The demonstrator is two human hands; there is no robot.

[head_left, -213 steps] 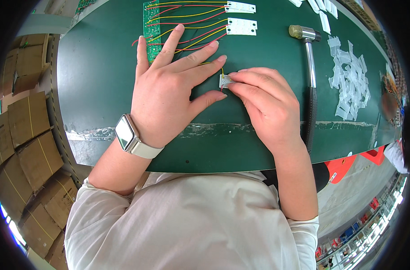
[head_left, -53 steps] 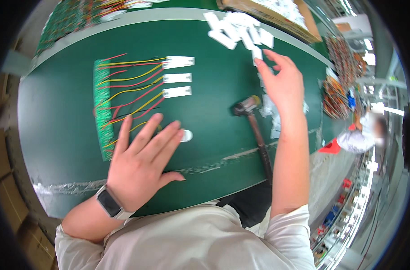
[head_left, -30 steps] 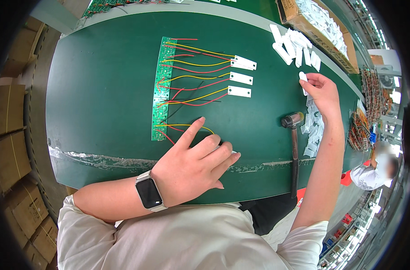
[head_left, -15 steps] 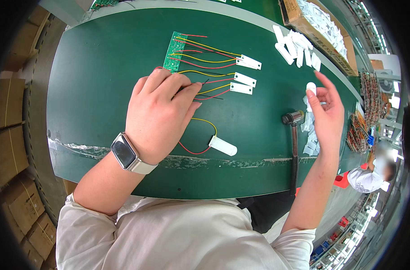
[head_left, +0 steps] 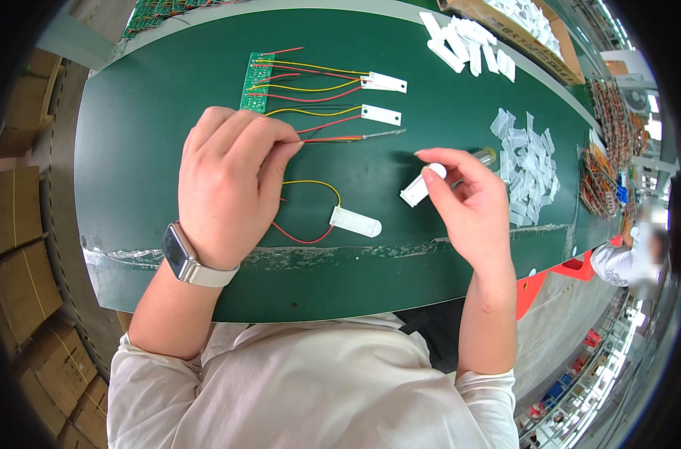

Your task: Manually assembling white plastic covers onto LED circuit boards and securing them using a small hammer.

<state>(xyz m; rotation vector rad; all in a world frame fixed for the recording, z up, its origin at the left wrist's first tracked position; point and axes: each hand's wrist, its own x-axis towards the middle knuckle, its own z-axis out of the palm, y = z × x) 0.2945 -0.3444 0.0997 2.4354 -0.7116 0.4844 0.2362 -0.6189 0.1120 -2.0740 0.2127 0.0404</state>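
The right hand (head_left: 467,206) holds one small white plastic cover (head_left: 421,187) between thumb and fingertips, lifted just above the green surface (head_left: 131,150). The cover's long axis runs diagonally, its lower end pointing down-left toward the person and its upper end up-right under the fingertips. The left hand (head_left: 228,183) lies palm down on the surface, fingers curled narrow, pinching a red and yellow wire pair (head_left: 333,138) that runs rightward to a thin bare strip (head_left: 385,133), which lies nearly level and points right.

Below that, a capped strip (head_left: 355,221) lies free on the surface, long axis tilted slightly down to the right, with one yellow and one red lead looping back toward the left hand. Two more capped strips (head_left: 384,82) lie farther up, both pointing right, wired to a green circuit board (head_left: 256,71) that stands lengthwise away from the person. That makes three capped strips and one bare one.

A heap of white covers (head_left: 467,41) sits at the far edge, too jumbled to count, and a pile of clear plastic bits (head_left: 531,161) lies just right of the right hand.
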